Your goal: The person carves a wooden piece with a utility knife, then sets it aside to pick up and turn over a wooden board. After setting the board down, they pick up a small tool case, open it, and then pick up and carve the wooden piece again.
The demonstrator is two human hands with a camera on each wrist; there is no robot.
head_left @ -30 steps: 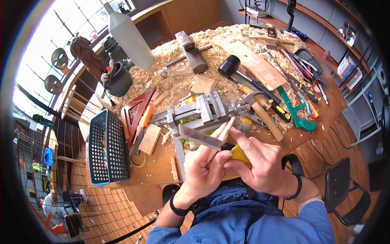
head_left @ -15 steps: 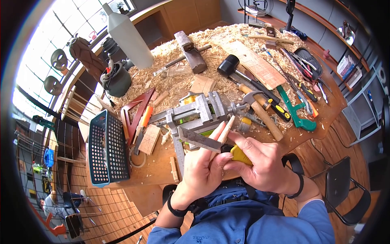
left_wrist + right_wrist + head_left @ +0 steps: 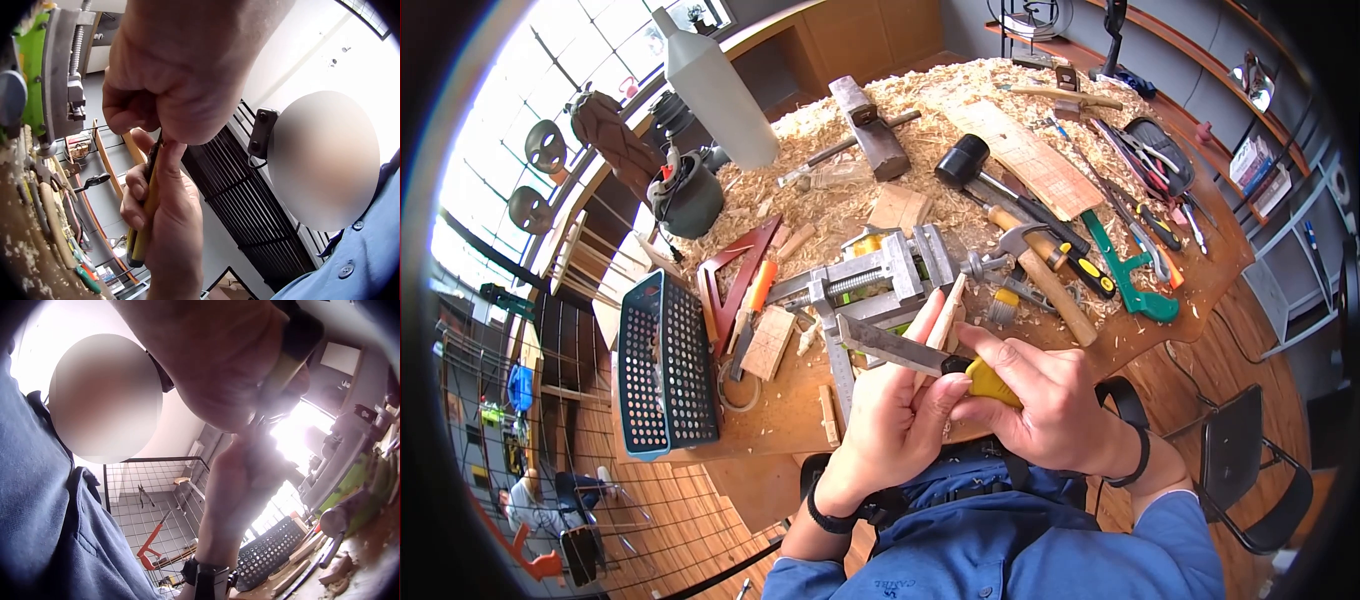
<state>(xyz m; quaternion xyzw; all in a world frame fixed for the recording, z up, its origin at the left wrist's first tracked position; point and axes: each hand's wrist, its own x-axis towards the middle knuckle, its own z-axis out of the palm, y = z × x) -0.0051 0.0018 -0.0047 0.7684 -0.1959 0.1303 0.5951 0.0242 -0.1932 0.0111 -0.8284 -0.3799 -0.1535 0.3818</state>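
Note:
In the head view, my left hand [image 3: 888, 430] holds a slim, pale wooden stick [image 3: 946, 318] whose tapered tip points away from me. My right hand [image 3: 1048, 405] grips the yellow handle [image 3: 992, 382] of a knife. Its broad grey blade [image 3: 892, 346] lies across the stick and points left. The left thumb presses at the blade's base, close to the right thumb. From the left wrist, the right fingers are seen wrapped round the yellow and black handle [image 3: 145, 231]. The stick's lower end is hidden in the left palm.
Just beyond the hands stands a metal vise [image 3: 880, 275]. A hammer [image 3: 1055, 290], a black mallet [image 3: 965, 162] and a green-handled saw [image 3: 1145, 295] lie to the right. On the left are a perforated basket [image 3: 662, 365] and a wooden block [image 3: 768, 342]. Wood shavings [image 3: 820, 140] cover the far bench.
My left hand and the stick have shifted slightly left, and the stick's tip now stands nearer the vise. The knife and right hand have barely moved.

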